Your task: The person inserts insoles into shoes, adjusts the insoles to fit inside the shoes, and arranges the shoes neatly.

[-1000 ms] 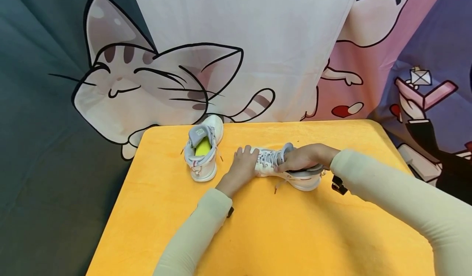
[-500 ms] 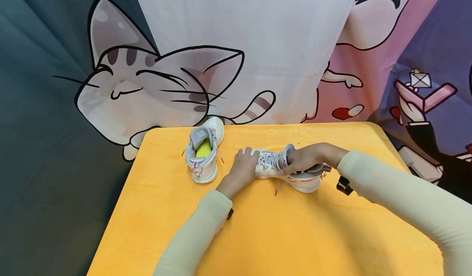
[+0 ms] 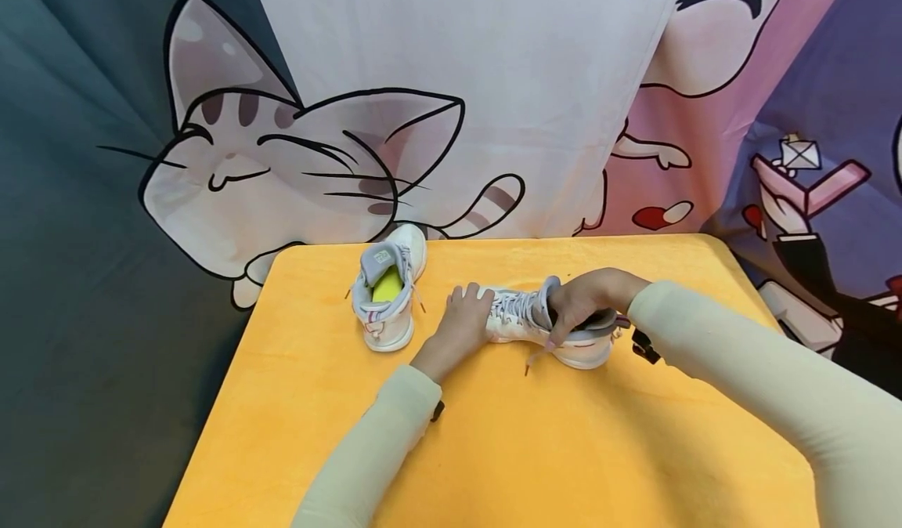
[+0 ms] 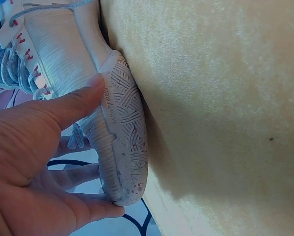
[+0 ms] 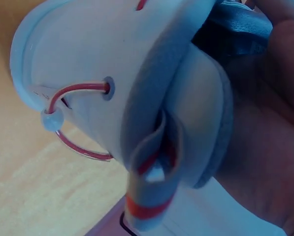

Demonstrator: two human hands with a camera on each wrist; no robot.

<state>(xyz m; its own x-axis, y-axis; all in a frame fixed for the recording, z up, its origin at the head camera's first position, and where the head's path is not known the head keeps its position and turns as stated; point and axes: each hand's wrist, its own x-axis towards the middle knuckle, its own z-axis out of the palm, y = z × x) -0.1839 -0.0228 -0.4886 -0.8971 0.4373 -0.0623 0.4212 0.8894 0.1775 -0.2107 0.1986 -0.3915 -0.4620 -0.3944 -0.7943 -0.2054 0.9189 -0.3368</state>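
Observation:
A white sneaker (image 3: 509,324) with grey laces lies on the yellow table, toe to the left and heel to the right. My left hand (image 3: 463,326) grips its toe. In the left wrist view the thumb (image 4: 82,101) presses the patterned sole side (image 4: 124,123), with the fingers round the far side. My right hand (image 3: 581,297) reaches into the shoe's opening, thumb over the near collar, fingers hidden inside. The right wrist view shows the heel with its striped pull loop (image 5: 151,196), a red cord (image 5: 80,88) and the palm (image 5: 265,132) beside the collar.
A matching sneaker (image 3: 391,328) stands to the left near the far edge, toe pointing away, with a yellow-green insole (image 3: 387,283) in it. The yellow table (image 3: 535,450) ends at a cartoon-printed curtain (image 3: 486,58) behind.
My right thumb has shifted from beside the laces to the near collar, pointing down toward the loose lace end. The left hand and both sneakers stay about where they were.

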